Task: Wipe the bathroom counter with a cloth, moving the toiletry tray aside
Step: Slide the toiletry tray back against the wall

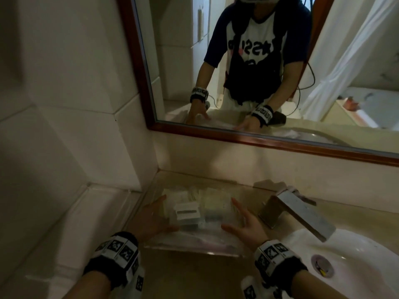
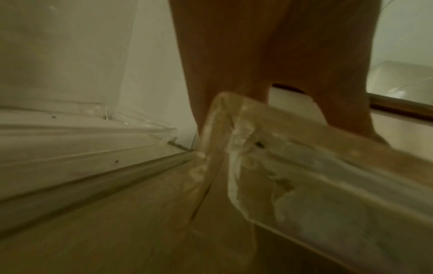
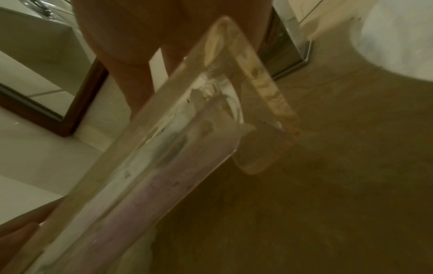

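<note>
One mirror (image 1: 248, 72) on the wall, one beige counter (image 1: 190, 275), one sink (image 1: 367, 262) with one tap (image 1: 302, 214) on the right. One clear tray (image 1: 194, 244) sits in the counter's back-left corner, holding a few small white packets, too blurry to count. Left hand (image 1: 149, 219) and right hand (image 1: 246, 225) flank it, fingers straight against its sides, not curled round it.

The tray (image 1: 192, 248) sits in the counter's (image 1: 194, 277) back left corner, close to the side wall (image 1: 75, 126) on its left and to the back wall under the mirror (image 1: 259, 72). The tap (image 1: 298, 214) stands just to its right, and the basin (image 1: 356, 266) lies beyond that. Bare counter shows in front of the tray, between the wrists.
</note>
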